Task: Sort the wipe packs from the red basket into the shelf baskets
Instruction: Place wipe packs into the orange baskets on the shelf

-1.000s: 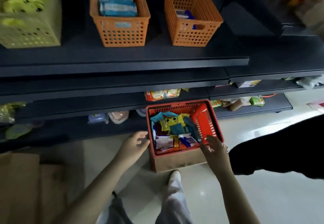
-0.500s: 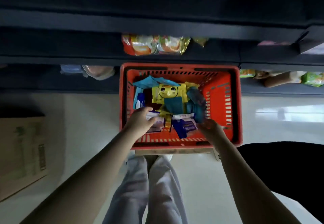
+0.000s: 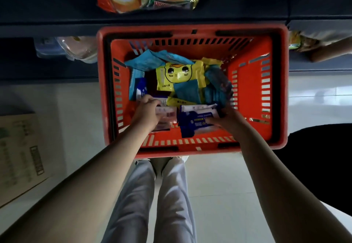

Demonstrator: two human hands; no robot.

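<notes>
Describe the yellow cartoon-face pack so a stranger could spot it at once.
Look into the red basket. Near the middle of its heap lies the yellow pack, with teal packs around it. It alone shows a cartoon face.

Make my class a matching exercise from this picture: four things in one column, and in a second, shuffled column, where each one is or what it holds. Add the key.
Column one
1. yellow face pack
2. left hand
3. right hand
4. cardboard box

Column two
A. on the floor, left of the red basket
B. grips the dark blue pack
C. mid-basket, no hand on it
D. grips the white barcode pack

Pairs: 1-C, 2-D, 3-B, 4-A
</notes>
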